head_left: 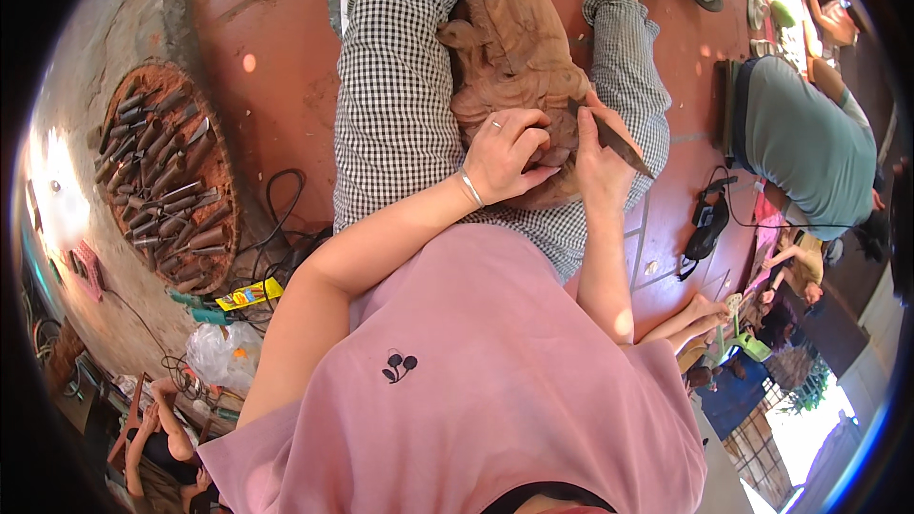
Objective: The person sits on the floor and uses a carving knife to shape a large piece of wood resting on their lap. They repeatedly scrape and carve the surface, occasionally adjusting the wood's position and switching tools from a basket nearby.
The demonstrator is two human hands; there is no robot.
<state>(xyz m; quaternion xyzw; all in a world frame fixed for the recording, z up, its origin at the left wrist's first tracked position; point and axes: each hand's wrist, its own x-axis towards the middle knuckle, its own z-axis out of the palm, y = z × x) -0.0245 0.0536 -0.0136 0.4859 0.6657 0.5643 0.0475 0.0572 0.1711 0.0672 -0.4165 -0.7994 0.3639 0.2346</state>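
Note:
A carved reddish-brown wooden statue (514, 33) of a robed figure lies between my legs, its base towards me. My left hand (505, 154), with a ring and a bracelet, rests on the lower part of the carving. Its fingers are curled in and the thumb closes towards them; what sits between them is hidden. At the statue's right side, my right hand (602, 167) pinches a dark brown flat piece (621, 143) with a pointed end, thumb on top and fingers behind. Whether it is a sheet or a blade I cannot tell.
A round tray (231, 228) with many wooden-handled carving tools (157, 167) stands at left. Near it lie black cables (276, 200), a yellow packet (249, 294) and a clear plastic bag (221, 352). A black corded tool (705, 228) lies right. Other people sit around.

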